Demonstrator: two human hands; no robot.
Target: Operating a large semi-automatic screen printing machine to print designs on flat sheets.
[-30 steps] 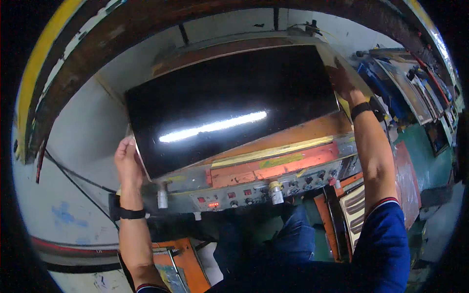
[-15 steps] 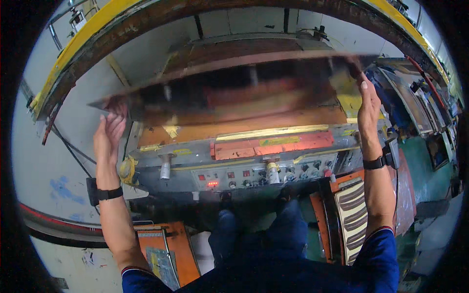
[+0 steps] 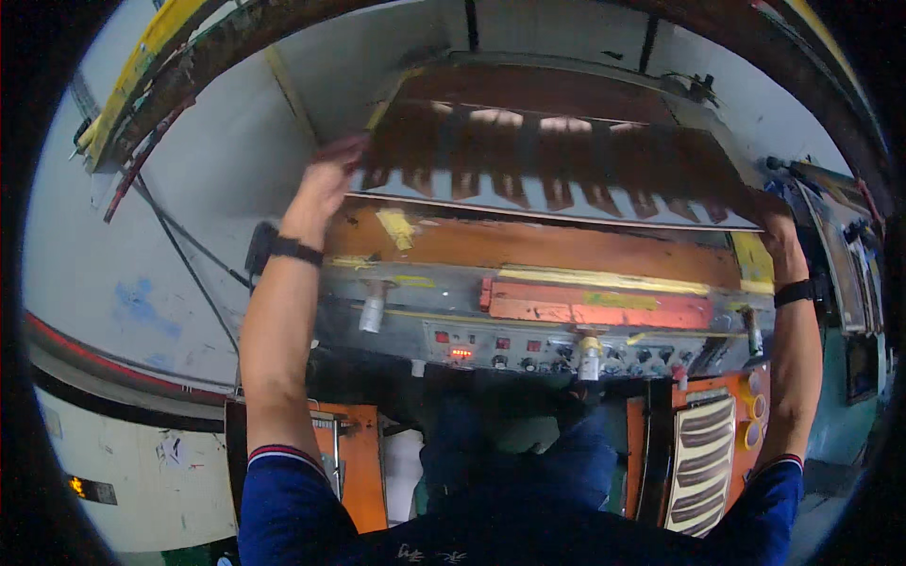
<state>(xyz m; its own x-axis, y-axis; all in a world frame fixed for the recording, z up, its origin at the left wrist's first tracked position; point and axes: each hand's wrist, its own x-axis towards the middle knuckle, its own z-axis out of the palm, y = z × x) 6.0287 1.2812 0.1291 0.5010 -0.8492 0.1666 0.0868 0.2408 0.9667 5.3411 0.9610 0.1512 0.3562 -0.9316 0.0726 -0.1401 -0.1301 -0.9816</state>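
Observation:
A wide, thin glossy sheet (image 3: 557, 170) with brown bands and pale, tooth-like shapes spans the space between my hands, over the bed of a printing machine (image 3: 528, 247). My left hand (image 3: 327, 184) grips its left edge; the fingers are blurred by motion. At the right near corner, my right hand (image 3: 776, 226) holds the sheet, its fingers partly hidden. Whether the sheet touches the bed cannot be made out.
A red bar (image 3: 604, 307) lies along the machine's front edge above a control panel (image 3: 528, 349) with knobs and a lit display. A rusty, yellow-edged frame (image 3: 151, 85) arches overhead. A striped brown-and-cream sheet (image 3: 703, 462) lies on an orange surface at lower right.
The sheet has swung from a raised tilt with its dark side showing to a flatter position with the patterned face visible. My left hand moved right and up; my right hand moved right and down.

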